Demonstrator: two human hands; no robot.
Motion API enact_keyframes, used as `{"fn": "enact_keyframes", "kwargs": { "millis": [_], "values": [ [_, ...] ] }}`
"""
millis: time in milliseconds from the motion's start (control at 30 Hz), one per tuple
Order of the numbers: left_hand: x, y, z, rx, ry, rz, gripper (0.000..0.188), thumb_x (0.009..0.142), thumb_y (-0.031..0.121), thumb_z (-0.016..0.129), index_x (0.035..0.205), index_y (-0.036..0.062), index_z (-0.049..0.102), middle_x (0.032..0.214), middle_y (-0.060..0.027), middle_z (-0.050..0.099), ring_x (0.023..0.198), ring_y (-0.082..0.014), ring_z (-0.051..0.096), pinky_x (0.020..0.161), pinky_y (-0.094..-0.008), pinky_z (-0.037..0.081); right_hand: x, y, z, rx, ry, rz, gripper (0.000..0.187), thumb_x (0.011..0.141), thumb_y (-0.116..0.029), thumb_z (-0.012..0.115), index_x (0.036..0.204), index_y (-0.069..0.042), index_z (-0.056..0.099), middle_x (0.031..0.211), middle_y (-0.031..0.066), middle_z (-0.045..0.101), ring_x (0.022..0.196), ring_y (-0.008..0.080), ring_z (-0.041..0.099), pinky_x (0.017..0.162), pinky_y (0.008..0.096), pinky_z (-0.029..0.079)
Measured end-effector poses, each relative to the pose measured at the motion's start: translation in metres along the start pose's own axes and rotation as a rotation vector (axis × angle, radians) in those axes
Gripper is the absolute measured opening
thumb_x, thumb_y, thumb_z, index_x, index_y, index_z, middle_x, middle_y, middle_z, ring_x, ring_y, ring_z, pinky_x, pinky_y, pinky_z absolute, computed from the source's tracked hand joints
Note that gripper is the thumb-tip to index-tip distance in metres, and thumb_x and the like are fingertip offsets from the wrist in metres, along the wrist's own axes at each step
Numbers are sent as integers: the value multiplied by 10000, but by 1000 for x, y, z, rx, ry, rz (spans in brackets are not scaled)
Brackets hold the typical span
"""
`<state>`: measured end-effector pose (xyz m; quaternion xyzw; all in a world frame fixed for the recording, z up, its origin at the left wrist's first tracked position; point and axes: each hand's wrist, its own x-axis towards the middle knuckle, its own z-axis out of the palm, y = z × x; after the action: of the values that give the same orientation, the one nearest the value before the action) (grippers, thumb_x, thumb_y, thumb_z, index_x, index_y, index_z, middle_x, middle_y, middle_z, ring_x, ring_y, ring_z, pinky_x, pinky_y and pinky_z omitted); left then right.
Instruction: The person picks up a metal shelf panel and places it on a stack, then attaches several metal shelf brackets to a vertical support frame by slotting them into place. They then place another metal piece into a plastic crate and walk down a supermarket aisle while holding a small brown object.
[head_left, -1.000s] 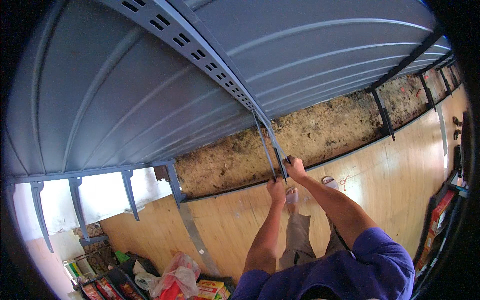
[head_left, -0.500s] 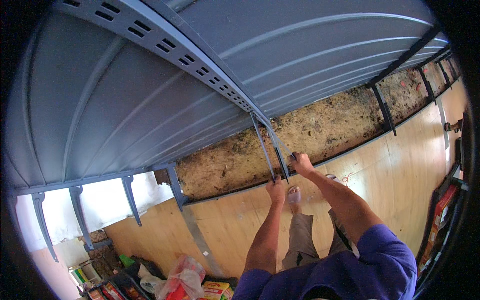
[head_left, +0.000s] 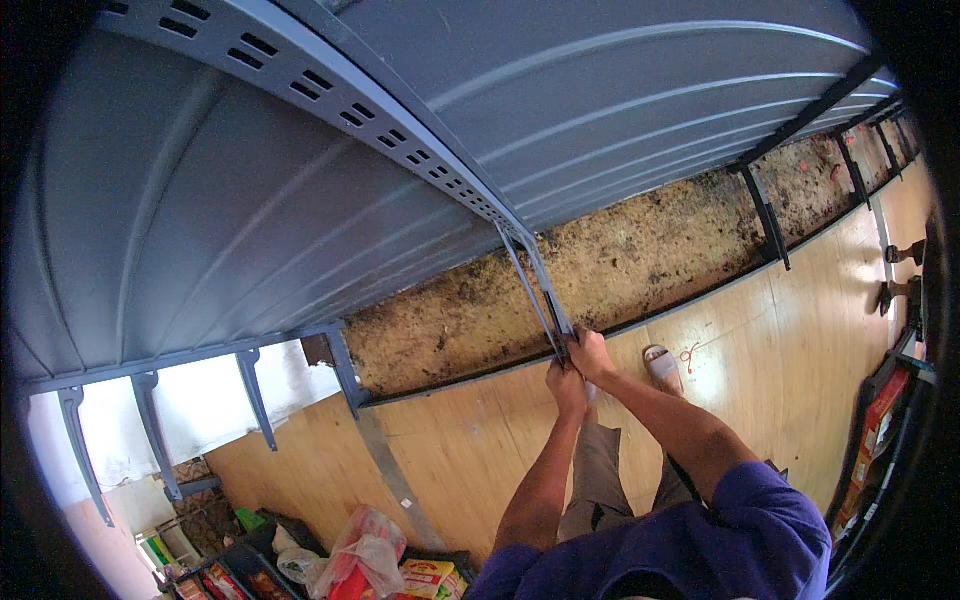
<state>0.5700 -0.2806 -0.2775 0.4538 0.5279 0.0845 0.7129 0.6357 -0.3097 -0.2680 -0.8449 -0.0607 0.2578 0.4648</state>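
Below the slotted grey metal upright point(head_left: 410, 150), narrow dark metal bars point(head_left: 533, 290) run down toward me. My right hand point(head_left: 592, 356) is closed around the near end of these bars. Just below it, touching or nearly so, my left hand point(head_left: 567, 388) is closed at the same end. The hands hide the bar ends, so I cannot tell exactly which bar each one holds. Ribbed grey metal panels point(head_left: 640, 100) extend on both sides of the upright.
A stained, dirty strip of floor point(head_left: 640, 240) runs under the panels, edged by a dark rail point(head_left: 470, 374). More brackets point(head_left: 765, 215) stand right and left. Bagged goods point(head_left: 365, 560) lie lower left, and a stocked rack point(head_left: 880, 430) stands right. Another person's feet point(head_left: 900, 270) show far right.
My hands were apart, each on a bar end with the bars spread. They have come together, right hand moving left and down, and the bars now lie close together.
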Motion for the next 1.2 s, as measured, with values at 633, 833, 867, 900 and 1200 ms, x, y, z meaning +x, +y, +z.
{"fn": "enact_keyframes", "kwargs": {
  "millis": [633,833,867,900,1200],
  "values": [
    [-86,43,-112,30,-184,-601,282,757,306,462,606,76,400,424,36,279,312,-76,230,291,-222,190,-70,30,-56,880,-350,838,382,758,-349,480,517,-61,409,428,25,367,329,116,308,299,259,243],
    [-72,22,-171,785,-38,36,269,710,271,500,639,14,467,468,-88,472,384,-223,454,360,-335,351,-90,29,-62,892,-499,926,394,739,-398,494,665,-13,462,478,-1,359,348,82,326,313,221,273],
    [-68,4,-181,933,-6,322,266,705,261,503,648,3,477,502,-119,500,428,-259,486,400,-357,378,-100,16,-62,858,-515,921,429,720,-431,503,699,-3,467,478,-6,364,350,65,323,316,209,279],
    [-69,-6,-184,1072,31,616,263,700,251,505,657,-7,486,535,-149,527,473,-295,517,440,-380,405,-106,15,-54,924,-552,902,460,734,-436,475,599,3,464,454,12,356,331,87,298,309,233,269],
    [-132,-7,-179,1399,113,389,230,691,192,500,674,-37,517,634,-205,540,601,-342,539,563,-400,437,-138,-4,-42,1336,-796,1102,504,735,-437,469,809,56,393,493,-11,327,366,66,311,323,198,273]
  ]
}}
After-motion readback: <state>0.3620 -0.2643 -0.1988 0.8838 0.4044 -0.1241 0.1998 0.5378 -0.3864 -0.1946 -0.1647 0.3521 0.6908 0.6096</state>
